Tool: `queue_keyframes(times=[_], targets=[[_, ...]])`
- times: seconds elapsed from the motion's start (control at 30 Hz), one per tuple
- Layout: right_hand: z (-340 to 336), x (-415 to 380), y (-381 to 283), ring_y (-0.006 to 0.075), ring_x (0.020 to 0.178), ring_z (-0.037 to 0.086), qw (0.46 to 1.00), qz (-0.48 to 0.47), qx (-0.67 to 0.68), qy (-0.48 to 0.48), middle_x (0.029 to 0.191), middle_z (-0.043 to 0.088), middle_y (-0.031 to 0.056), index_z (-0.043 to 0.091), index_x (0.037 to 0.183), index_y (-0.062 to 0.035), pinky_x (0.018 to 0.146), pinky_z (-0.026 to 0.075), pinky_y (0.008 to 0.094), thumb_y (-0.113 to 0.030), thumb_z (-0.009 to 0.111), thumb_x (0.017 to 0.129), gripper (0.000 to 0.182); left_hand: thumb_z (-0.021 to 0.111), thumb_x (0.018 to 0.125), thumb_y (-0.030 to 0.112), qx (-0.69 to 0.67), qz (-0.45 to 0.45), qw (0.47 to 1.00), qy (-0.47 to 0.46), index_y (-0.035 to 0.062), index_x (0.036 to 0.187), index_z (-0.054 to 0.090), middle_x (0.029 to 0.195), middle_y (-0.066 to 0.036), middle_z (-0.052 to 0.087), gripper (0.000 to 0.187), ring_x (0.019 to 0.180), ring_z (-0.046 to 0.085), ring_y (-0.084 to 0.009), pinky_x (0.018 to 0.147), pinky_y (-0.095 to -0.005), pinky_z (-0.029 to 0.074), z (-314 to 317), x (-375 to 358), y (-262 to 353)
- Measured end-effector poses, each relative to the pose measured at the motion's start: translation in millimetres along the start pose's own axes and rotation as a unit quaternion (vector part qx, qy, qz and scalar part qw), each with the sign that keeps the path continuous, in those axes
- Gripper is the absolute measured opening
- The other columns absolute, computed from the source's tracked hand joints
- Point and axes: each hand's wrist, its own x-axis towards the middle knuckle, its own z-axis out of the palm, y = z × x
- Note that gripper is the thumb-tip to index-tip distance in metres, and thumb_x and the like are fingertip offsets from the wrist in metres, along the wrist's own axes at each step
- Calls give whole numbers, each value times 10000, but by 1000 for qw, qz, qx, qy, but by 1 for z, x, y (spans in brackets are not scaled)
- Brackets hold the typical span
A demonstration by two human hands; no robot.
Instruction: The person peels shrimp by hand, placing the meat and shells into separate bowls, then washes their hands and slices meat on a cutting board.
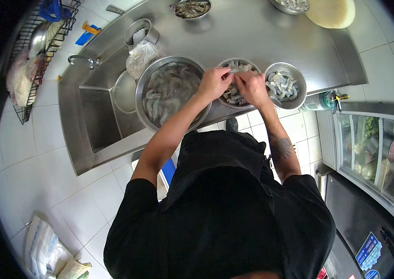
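My left hand [214,83] and my right hand [252,87] meet over the middle metal bowl [236,106], fingertips pinched close together. Between them is a small greyish shrimp [234,71], largely covered by the fingers. Brownish shrimp shells and heads [234,96] lie in that bowl, partly hidden beneath my hands. To the left, a large metal bowl [139,95] holds many whole grey shrimp [171,90] in liquid. On the right, pale peeled shrimp [281,85] fill part of a smaller metal bowl [303,88].
A steel counter [271,42] carries the bowls, with a sink [101,121] and faucet [83,59] at left. Nearby are a plastic bag [143,59] and a metal pot [150,35]. Further back stand two more bowls and a round pale board [332,11]. A glass-front fridge [378,153] is at right.
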Motion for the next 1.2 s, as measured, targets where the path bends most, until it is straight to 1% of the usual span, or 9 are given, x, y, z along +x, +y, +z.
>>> queue_keyframes(times=[0.07, 0.17, 0.27, 0.37, 0.5, 0.67, 0.87, 1.03, 1.2], targets=[[-3, -4, -7, 340, 877, 648, 995, 30, -87, -43, 830, 675, 136, 690, 865, -51, 798, 456, 506, -200, 681, 865, 150, 732, 820, 161, -22, -20, 997, 65, -10, 976, 705, 776, -164, 671, 233, 642, 654, -253, 591, -365, 493, 5, -3, -10], [-8, -7, -11, 324, 1029, 607, 992, 22, -119, 20, 969, 680, 114, 691, 919, -55, 871, 420, 541, -241, 678, 875, 191, 721, 885, 132, -147, -113, 982, 27, -54, 1050, 702, 792, -64, 683, 249, 585, 601, -116, 528, -259, 457, 1, -8, -23], [-4, -4, -3, 341, 1078, 572, 998, -33, -32, 34, 1055, 660, 116, 674, 949, -41, 852, 437, 538, -250, 664, 887, 218, 700, 903, 89, -330, -235, 912, -62, -36, 1096, 691, 896, -55, 683, 230, 665, 620, -99, 546, -228, 470, -13, -8, -14], [-3, 2, 4, 348, 1041, 589, 996, -64, 37, -42, 1001, 664, 122, 662, 949, -28, 849, 445, 531, -207, 641, 900, 186, 691, 900, 55, -442, -214, 870, -41, -17, 1109, 681, 914, -52, 666, 221, 720, 618, -89, 567, -240, 497, -10, -4, -11], [-10, 1, -1, 346, 929, 606, 995, -69, 42, -55, 876, 645, 124, 645, 920, -28, 780, 449, 481, -167, 640, 895, 141, 692, 892, 41, -412, -181, 890, -76, -20, 1088, 667, 896, -47, 661, 207, 768, 614, -84, 595, -250, 518, -18, 2, -10], [-26, -5, -5, 322, 918, 604, 989, -121, -46, -70, 843, 624, 108, 639, 875, -50, 735, 435, 470, -146, 626, 882, 96, 710, 865, 28, -170, -141, 947, -233, -16, 980, 679, 826, -42, 673, 128, 732, 629, -92, 639, -252, 533, -28, 10, -16], [-35, -15, 5, 346, 781, 588, 983, -75, 141, -89, 773, 604, 133, 624, 808, -4, 676, 456, 426, -103, 648, 884, 127, 743, 860, 49, -295, -192, 905, -238, -44, 918, 695, 805, -82, 699, 119, 723, 651, -123, 662, -272, 543, -38, 12, -7], [-38, -23, 10, 140, 697, 548, 969, 64, 212, -110, 768, 605, 66, 637, 866, 21, 616, 440, 312, -98, 653, 922, 132, 756, 846, 47, -388, -247, 860, -220, -66, 932, 693, 833, -103, 704, 155, 722, 665, -145, 681, -266, 546, -31, 9, -7], [-43, -26, 15, 131, 680, 555, 962, 73, 250, -77, 725, 616, 67, 625, 833, 25, 616, 452, 328, -111, 644, 913, 158, 759, 838, 41, -416, -257, 843, -223, -58, 933, 693, 829, -98, 696, 152, 727, 666, -145, 686, -256, 544, -32, 8, -7]])
